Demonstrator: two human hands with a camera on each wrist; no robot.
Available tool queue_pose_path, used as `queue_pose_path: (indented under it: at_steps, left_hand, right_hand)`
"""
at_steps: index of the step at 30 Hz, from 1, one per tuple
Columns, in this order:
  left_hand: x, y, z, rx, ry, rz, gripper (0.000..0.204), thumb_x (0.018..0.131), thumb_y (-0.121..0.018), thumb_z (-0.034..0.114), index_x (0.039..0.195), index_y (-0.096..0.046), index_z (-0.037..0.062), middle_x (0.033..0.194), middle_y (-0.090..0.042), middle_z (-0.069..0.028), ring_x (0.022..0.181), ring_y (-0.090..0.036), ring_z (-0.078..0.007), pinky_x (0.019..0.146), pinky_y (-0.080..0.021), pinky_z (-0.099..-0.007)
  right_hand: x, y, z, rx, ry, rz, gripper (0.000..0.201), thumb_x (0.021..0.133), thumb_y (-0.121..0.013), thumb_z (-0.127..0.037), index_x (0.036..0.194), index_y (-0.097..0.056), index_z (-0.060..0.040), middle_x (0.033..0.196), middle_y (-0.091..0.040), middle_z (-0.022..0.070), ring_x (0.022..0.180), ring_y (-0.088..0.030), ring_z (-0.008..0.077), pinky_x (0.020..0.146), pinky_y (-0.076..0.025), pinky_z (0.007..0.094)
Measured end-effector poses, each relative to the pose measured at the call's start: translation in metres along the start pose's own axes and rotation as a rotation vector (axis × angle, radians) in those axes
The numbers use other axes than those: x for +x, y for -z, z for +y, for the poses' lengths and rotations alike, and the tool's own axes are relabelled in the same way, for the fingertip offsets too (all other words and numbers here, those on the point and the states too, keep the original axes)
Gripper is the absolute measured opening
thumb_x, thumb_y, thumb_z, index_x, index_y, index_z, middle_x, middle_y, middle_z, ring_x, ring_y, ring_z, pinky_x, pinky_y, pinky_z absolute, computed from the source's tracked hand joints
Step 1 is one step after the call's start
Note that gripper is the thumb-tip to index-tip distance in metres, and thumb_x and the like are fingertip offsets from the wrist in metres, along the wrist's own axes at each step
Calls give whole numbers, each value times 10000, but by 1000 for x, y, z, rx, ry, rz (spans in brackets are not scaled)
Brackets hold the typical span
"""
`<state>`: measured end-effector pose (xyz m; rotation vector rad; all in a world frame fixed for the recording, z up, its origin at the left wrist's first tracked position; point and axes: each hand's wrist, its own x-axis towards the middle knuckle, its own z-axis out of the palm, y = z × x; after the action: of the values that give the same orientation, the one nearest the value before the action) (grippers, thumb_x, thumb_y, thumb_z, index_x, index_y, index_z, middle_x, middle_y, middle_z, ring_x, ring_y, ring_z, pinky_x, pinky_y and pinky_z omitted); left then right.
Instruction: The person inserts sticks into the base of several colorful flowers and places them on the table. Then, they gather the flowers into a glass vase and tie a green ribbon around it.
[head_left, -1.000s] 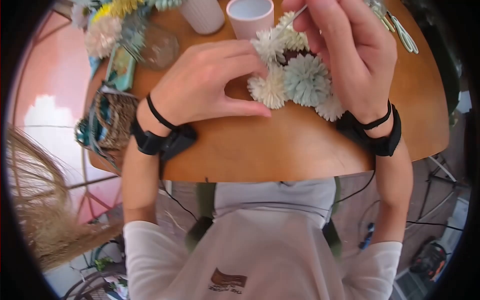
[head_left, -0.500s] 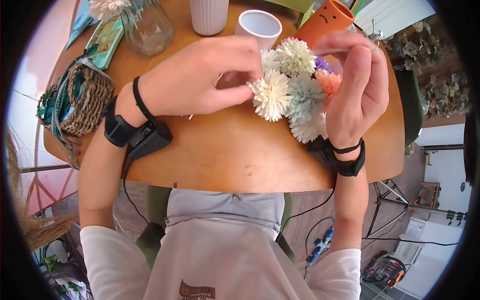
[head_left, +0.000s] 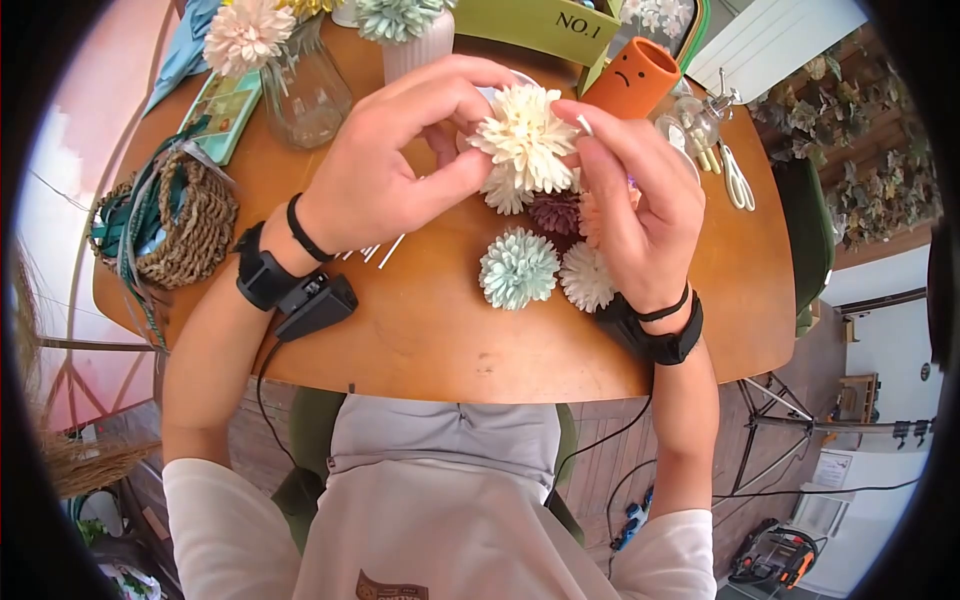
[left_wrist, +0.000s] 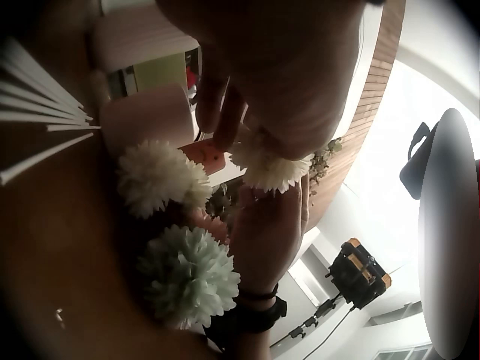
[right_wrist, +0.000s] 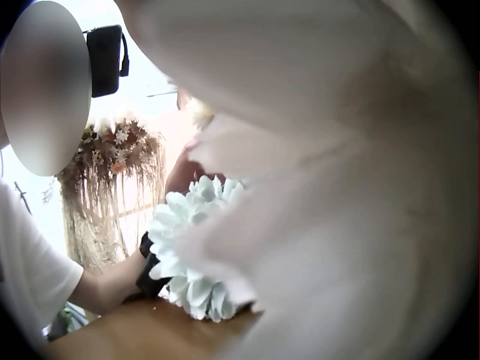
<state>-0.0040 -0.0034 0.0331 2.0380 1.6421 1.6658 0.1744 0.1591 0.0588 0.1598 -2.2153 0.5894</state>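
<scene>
Raised over the table, a cream artificial flower head (head_left: pixel 525 138) is held by the left hand (head_left: pixel 400 150), its thumb and fingers at the petals' left side. Close by on its right, the right hand (head_left: pixel 645 195) pinches a thin white stick (head_left: pixel 585 125) between thumb and index finger; most of that stick is hidden. Below lie a mint flower head (head_left: pixel 518 268), a white one (head_left: pixel 587 275) and a dark purple one (head_left: pixel 553 212). In the left wrist view, the cream flower (left_wrist: pixel 274 171) shows under the left hand's fingers. The mint flower (right_wrist: pixel 195 247) partly fills the right wrist view.
Several white sticks (head_left: pixel 385 252) lie beside the left wrist. At left are a woven basket (head_left: pixel 190 225) with ribbons and a glass vase (head_left: pixel 305 100). An orange cup (head_left: pixel 632 78), a green box (head_left: pixel 540 25) and white-handled scissors (head_left: pixel 738 185) stand or lie farther back.
The left hand has lifted the cream flower head off the group on the table. The right hand has come left toward it with the stick. The head view has shifted.
</scene>
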Motion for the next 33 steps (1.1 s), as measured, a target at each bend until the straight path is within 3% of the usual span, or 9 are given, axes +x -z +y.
queue_pose_path:
  at_steps: [3, 6, 12, 16, 17, 20, 24, 27, 33]
  left_hand:
    - [-3, 0, -3, -34, 70, 28, 170, 911, -629, -46, 1072, -586, -14, 1328, -600, -135, 1101, -633, -158, 904, -549, -307]
    - [-2, -5, -11, -100, 14, 139, 135, 914, -674, -18, 1030, -606, -3, 1268, -644, -99, 895, -665, -107, 747, -556, -250]
    - [-4, -9, -10, -452, 179, 158, 143, 957, -639, -41, 1087, -585, -20, 1271, -636, -102, 1027, -683, -137, 880, -563, -273]
    - [0, -15, -2, -338, 140, 157, 423, 923, -581, -92, 1328, -582, 28, 1296, -636, -88, 1121, -653, -167, 934, -548, -311]
    - [-2, -12, 1, -334, 193, 57, 562, 895, -541, -113, 1425, -551, 76, 1321, -630, -88, 1203, -612, -178, 975, -534, -340]
    - [3, 0, 3, 54, -20, -185, 520, 925, -542, -101, 1431, -507, 15, 1362, -591, -96, 1247, -580, -189, 1083, -463, -359]
    - [-3, -11, -11, -327, 153, -18, 489, 928, -546, -94, 1405, -525, 9, 1282, -638, -94, 1177, -612, -190, 984, -519, -334]
    - [1, -6, 3, -590, 457, 57, 441, 955, -572, -63, 1390, -522, -11, 1250, -644, -93, 1087, -656, -185, 861, -563, -301]
    - [1, 1, -5, -658, 520, -11, 405, 996, -637, 70, 1373, -531, -34, 1159, -675, -63, 896, -672, -133, 736, -556, -257]
  right_hand:
    - [-3, -5, -18, 294, -316, 117, 183, 922, -694, 32, 1103, -718, 10, 906, -744, 76, 680, -662, 102, 593, -510, 232]
    - [-6, -9, -12, 331, -293, 158, 115, 922, -706, 21, 1032, -734, 2, 902, -750, 58, 677, -675, 71, 579, -508, 193]
    - [-4, -6, -6, 90, -124, 118, 109, 873, -762, -10, 980, -747, -22, 830, -727, 51, 612, -590, 68, 524, -447, 214]
    - [-2, -7, -8, 71, -74, 76, 144, 840, -775, -8, 978, -754, -43, 797, -702, 52, 586, -563, 112, 526, -442, 251]
    - [-2, -5, -8, 48, -46, 50, 160, 833, -773, -3, 985, -755, -49, 801, -698, 53, 584, -563, 132, 535, -449, 263]
    - [-3, -5, -9, 39, -38, 30, 165, 836, -768, -2, 994, -754, -49, 806, -697, 55, 585, -560, 136, 533, -449, 270]
    - [-3, -6, -9, 69, -59, 112, 189, 846, -745, 23, 1021, -754, -47, 810, -675, 62, 601, -562, 121, 529, -432, 259]
    - [-1, -3, -10, 46, -71, 107, 208, 852, -730, 37, 1041, -753, -46, 813, -662, 64, 605, -560, 113, 525, -422, 254]
    - [-2, -7, -6, 76, -34, 88, 226, 862, -722, 38, 1067, -755, -52, 739, -651, 58, 579, -553, 120, 521, -427, 269]
